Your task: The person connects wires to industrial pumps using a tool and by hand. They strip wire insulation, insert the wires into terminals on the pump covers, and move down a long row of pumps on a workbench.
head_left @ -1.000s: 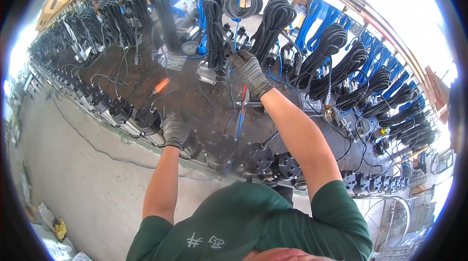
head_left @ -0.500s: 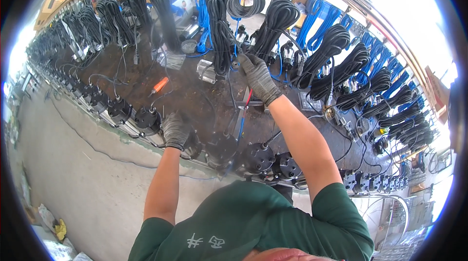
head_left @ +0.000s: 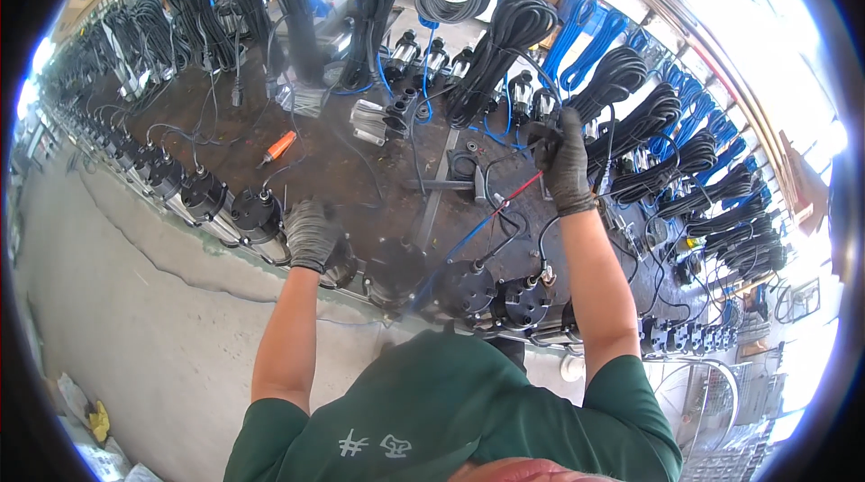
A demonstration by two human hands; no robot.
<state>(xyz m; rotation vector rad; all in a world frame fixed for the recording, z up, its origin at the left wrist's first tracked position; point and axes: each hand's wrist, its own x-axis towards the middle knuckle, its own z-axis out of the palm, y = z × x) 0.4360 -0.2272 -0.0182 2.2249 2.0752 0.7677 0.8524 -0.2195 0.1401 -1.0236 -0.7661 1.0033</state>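
My left hand (head_left: pixel 309 234), in a grey knit glove, is at the near edge of the bench between two black-capped cylindrical motors (head_left: pixel 259 212). Its fingers point away from me and are smeared, so their grip is hidden. My right hand (head_left: pixel 568 167), gloved too, is raised over the bench, near the hanging black cable coils (head_left: pixel 617 77). Its fingers are curled at a dark piece (head_left: pixel 543 141) whose kind I cannot make out. A thin red and blue lead (head_left: pixel 505 203) slants from close by this hand toward the near edge; whether the hand holds it is unclear.
A hammer (head_left: pixel 478 183) lies mid-bench. Left of it are an orange-handled tool (head_left: pixel 281 147) and bundled silvery parts (head_left: pixel 369 120). Motors line the near edge, including one on the right (head_left: pixel 523 302). Blue cable coils (head_left: pixel 577 27) hang behind. Concrete floor (head_left: pixel 153 302) spreads left.
My right hand has moved right and slightly nearer, away from the middle coils, and the red and blue lead now slants further right. My left hand has shifted slightly left and stays by the motors.
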